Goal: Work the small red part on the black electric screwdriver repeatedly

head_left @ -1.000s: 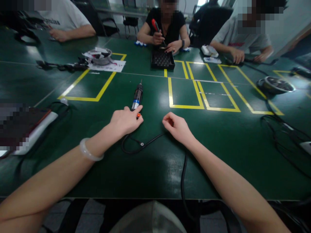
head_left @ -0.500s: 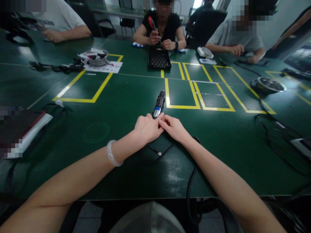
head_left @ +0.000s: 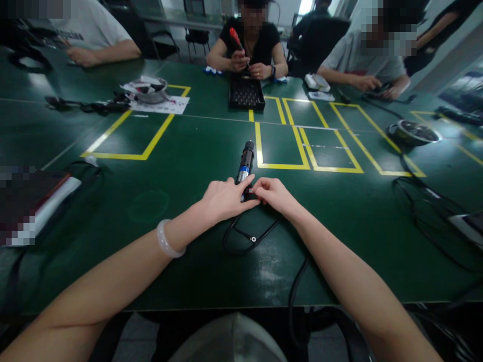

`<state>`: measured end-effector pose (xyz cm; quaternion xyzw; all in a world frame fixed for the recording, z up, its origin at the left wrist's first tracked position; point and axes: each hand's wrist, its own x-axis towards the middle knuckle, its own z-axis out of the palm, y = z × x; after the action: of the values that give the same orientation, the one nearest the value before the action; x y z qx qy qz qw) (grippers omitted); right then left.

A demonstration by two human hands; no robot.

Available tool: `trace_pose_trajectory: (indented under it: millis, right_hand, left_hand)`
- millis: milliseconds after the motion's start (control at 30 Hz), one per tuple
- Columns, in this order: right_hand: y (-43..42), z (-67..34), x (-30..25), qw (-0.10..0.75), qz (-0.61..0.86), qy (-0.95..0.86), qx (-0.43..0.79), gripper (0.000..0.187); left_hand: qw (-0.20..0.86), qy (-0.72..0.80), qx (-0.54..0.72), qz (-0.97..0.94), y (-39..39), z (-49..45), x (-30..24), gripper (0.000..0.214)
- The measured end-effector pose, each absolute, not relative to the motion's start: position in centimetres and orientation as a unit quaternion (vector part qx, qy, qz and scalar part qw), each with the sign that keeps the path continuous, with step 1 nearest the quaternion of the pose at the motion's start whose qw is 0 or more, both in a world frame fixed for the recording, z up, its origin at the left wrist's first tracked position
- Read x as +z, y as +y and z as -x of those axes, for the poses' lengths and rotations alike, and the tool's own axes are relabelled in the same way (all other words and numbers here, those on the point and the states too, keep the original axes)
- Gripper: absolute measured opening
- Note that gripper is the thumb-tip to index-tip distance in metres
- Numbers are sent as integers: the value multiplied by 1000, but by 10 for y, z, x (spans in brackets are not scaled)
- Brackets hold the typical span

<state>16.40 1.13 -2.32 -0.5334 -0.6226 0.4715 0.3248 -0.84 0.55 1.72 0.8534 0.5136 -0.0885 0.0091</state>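
Note:
A slim cylindrical tool body (head_left: pixel 245 163), black at its far end with a blue band and a silver section, lies on the green table pointing away from me. My left hand (head_left: pixel 222 198) grips its near end, index finger across the silver part and thumb stretched below. Beside it, my right hand (head_left: pixel 273 193) pinches at a small dark part with a reddish spot at the tool's near end; what the fingertips hold is too small to make out. A black cable (head_left: pixel 236 251) curves beneath both hands, and a ring terminal (head_left: pixel 253 240) lies within its loop.
Yellow tape outlines (head_left: pixel 283 166) mark the table. A black parts tray (head_left: pixel 247 94) stands before a person holding a red-handled tool (head_left: pixel 234 37). Other people sit left and right. A metal bowl (head_left: pixel 153 90) is at left, a round metal part (head_left: pixel 415 132) with cables at right.
My right hand has moved slightly right, off the left fingers. My left thumb and index finger have spread, uncovering the tool's near end. The tool points more directly away.

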Motion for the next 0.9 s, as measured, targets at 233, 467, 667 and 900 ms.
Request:
trace_pose_trajectory:
  millis: [233, 467, 667, 900]
  right_hand:
    - [8, -174, -12, 327, 503, -526, 603, 12]
    - [5, -164, -14, 300, 502, -516, 626, 18]
    - [5, -161, -16, 292, 528, -516, 608, 23]
    - [7, -156, -16, 269, 556, -549, 563, 27]
  left_hand:
    - [16, 498, -84, -863, 7, 16, 15, 86]
    - [24, 502, -83, -861, 7, 15, 15, 82]
    - [17, 501, -75, -862, 7, 15, 13, 81]
    - [23, 507, -81, -858, 5, 12, 16, 81]
